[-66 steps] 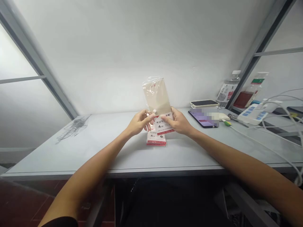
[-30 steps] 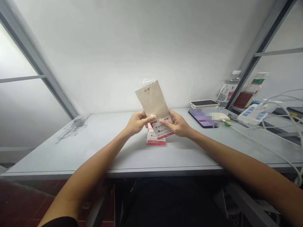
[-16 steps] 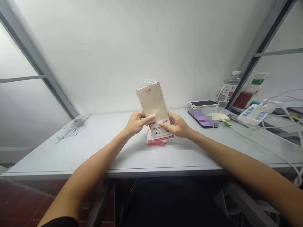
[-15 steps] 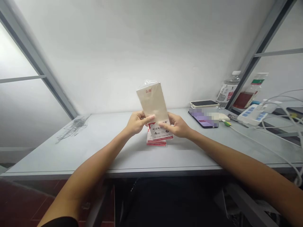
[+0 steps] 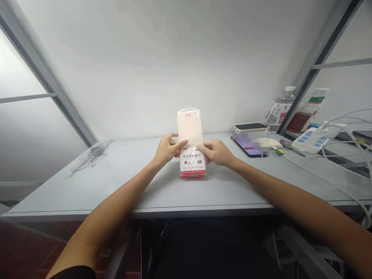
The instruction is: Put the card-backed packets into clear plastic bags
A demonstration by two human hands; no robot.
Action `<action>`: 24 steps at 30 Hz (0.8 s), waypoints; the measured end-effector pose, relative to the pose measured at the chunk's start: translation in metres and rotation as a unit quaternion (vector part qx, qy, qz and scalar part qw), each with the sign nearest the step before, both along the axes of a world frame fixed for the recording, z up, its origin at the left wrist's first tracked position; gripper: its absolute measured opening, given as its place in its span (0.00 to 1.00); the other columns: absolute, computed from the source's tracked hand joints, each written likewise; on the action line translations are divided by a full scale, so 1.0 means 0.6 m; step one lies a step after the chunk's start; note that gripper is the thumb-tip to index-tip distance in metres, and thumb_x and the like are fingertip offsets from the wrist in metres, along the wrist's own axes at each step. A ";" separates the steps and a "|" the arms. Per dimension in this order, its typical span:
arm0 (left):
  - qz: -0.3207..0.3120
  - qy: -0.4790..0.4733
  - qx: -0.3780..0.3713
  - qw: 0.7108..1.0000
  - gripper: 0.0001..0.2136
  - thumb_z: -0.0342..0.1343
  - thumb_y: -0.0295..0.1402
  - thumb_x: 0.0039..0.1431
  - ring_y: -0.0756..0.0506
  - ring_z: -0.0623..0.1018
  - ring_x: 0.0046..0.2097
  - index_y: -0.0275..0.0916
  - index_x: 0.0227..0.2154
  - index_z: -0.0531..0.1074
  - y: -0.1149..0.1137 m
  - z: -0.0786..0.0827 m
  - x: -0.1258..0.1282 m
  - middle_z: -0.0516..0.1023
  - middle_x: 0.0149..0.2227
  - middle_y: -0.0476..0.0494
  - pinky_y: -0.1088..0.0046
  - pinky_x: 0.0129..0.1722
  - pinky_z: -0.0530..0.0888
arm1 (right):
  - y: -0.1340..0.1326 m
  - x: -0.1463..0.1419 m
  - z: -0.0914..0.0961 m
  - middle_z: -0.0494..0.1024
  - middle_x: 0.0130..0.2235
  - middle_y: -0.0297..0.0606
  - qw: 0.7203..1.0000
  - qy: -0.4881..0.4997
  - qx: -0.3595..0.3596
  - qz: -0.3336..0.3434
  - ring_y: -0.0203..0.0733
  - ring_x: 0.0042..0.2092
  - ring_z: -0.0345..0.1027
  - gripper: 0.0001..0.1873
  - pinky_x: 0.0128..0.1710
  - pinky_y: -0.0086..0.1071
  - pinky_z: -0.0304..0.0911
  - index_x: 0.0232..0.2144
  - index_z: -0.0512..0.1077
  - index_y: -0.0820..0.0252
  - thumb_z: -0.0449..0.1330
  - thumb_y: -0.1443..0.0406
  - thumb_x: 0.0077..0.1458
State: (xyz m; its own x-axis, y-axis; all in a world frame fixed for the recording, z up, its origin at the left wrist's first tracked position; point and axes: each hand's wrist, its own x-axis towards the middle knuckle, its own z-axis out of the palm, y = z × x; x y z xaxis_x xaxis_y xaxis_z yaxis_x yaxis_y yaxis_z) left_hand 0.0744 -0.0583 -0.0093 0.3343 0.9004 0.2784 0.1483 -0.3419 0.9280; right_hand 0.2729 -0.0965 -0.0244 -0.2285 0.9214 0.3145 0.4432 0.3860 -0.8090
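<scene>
Between my two hands a ruler set packet (image 5: 190,130) stands nearly upright in clear plastic, with a pale upper part and a red-and-white printed label below. My left hand (image 5: 167,149) pinches its left edge, thumb on the front. On the opposite edge my right hand (image 5: 216,152) grips it the same way. Red edges of similar packets (image 5: 192,177) show just under its lower end, on the desk. Whether the held packet touches them I cannot tell. The fingers behind the packet are mostly hidden.
The grey desk (image 5: 128,186) meets a white wall. On the right are a purple-screened phone (image 5: 250,146), another phone (image 5: 251,127), a clear bottle (image 5: 280,110), a bottle of dark red liquid (image 5: 305,112), a power strip (image 5: 310,140) and loose white cables. Dark scribbles (image 5: 91,157) mark the left side.
The packet has turned from a leftward tilt to nearly straight and come down slightly, now lined up over the packets below. Both hands still hold it.
</scene>
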 end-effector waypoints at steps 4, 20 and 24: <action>0.041 0.054 0.016 0.998 0.28 0.54 0.50 0.49 0.51 0.70 0.20 0.37 0.49 0.62 0.000 -0.003 0.000 0.70 0.19 0.52 0.76 0.19 0.66 | 0.006 0.002 0.001 0.66 0.12 0.31 0.999 -0.045 -0.028 -0.005 0.34 0.16 0.62 0.27 0.20 0.29 0.60 0.14 0.60 0.59 0.50 0.47 0.53; 0.134 0.422 0.043 0.896 0.23 0.52 0.52 0.47 0.49 0.62 0.16 0.40 0.10 0.60 0.015 -0.010 -0.017 0.68 0.15 0.44 0.72 0.20 0.55 | 0.016 0.013 -0.001 0.70 0.16 0.28 0.981 -0.166 -0.048 -0.091 0.36 0.20 0.66 0.16 0.23 0.28 0.57 0.28 0.63 0.56 0.49 0.50 0.54; 0.124 0.387 0.048 0.912 0.23 0.55 0.51 0.45 0.50 0.60 0.14 0.39 0.08 0.60 0.015 -0.013 -0.017 0.67 0.13 0.45 0.73 0.19 0.54 | 0.012 0.009 -0.001 0.69 0.16 0.28 0.982 -0.171 -0.037 -0.065 0.36 0.20 0.66 0.16 0.23 0.28 0.56 0.27 0.64 0.56 0.50 0.51 0.54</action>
State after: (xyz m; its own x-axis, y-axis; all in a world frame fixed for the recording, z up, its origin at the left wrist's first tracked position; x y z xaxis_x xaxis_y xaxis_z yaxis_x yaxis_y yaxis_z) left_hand 0.0639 -0.0493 -0.0168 0.2533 0.9589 0.1279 0.8304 -0.2833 0.4797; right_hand 0.2781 -0.0895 -0.0252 -0.1887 0.9670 0.1711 0.7355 0.2546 -0.6279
